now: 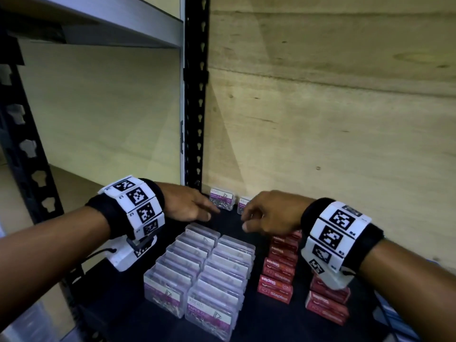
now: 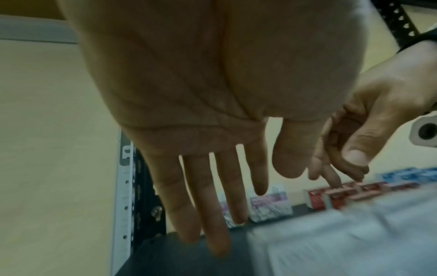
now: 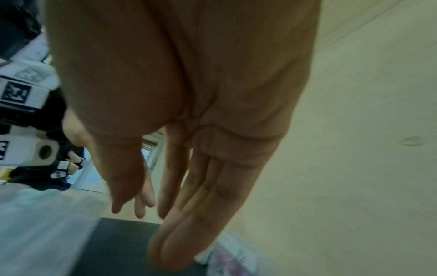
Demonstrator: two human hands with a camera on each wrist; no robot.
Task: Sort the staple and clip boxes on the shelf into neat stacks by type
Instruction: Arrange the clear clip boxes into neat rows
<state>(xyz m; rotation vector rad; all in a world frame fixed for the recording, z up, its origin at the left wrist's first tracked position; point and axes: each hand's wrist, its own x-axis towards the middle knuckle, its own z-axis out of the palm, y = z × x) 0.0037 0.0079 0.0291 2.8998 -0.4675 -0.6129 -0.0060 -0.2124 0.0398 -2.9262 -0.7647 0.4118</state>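
Two rows of clear paper clip boxes [image 1: 199, 270] stand packed on the dark shelf [image 1: 118, 302], with rows of red staple boxes [image 1: 277, 272] to their right. Two loose clip boxes sit at the back: one [image 1: 222, 198] by the post, another [image 1: 243, 205] half hidden by my right hand. My left hand [image 1: 195, 209] hovers with straight fingers just left of the first loose box [image 2: 269, 205] and holds nothing. My right hand [image 1: 261, 214] hangs above the second loose box [image 3: 232, 259], fingers relaxed and empty. In the left wrist view my right hand [image 2: 354, 147] is over the staple boxes [image 2: 331, 196].
A black slotted upright post [image 1: 196, 107] stands at the back left corner. A plywood wall [image 1: 333, 119] closes the back. A second row of red staple boxes [image 1: 328, 303] lies under my right wrist, and blue boxes [image 2: 406, 173] sit beyond them.
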